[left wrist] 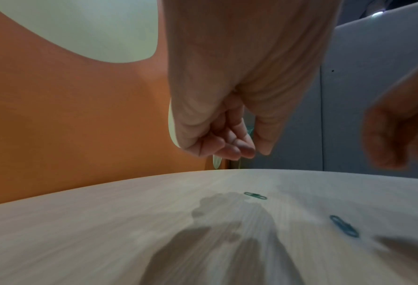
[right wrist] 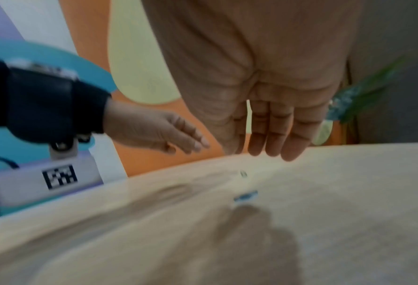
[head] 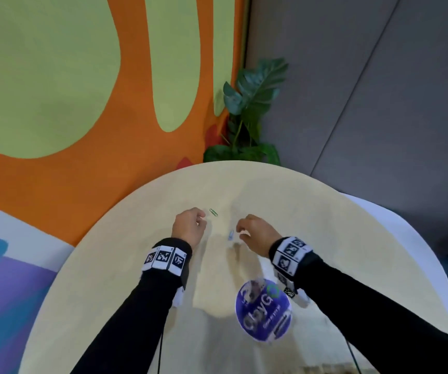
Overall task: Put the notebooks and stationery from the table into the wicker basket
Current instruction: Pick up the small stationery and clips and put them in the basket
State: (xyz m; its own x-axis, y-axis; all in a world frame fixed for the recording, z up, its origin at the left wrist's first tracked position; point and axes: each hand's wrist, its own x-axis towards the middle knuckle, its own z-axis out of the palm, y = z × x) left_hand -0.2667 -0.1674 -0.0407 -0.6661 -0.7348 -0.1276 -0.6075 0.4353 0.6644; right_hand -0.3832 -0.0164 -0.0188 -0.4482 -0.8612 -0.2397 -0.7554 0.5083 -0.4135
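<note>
Two paper clips lie on the round pale wooden table [head: 325, 225]: a green clip [head: 213, 212] [left wrist: 255, 195] [right wrist: 243, 173] and a blue clip [head: 230, 235] [left wrist: 344, 226] [right wrist: 245, 196]. My left hand [head: 202, 218] [left wrist: 252, 152] hovers just left of the green clip, fingers loosely curled and holding nothing. Just right of the blue clip my right hand [head: 240, 230] [right wrist: 264, 152] hangs above the table, fingers nearly straight and pointing down, also empty. No wicker basket or notebook is plainly in view.
A round purple printed sticker [head: 263, 310] lies on the table near my right forearm. A leafy plant [head: 249, 112] stands beyond the far edge, against an orange and green wall. A grey partition is at the right.
</note>
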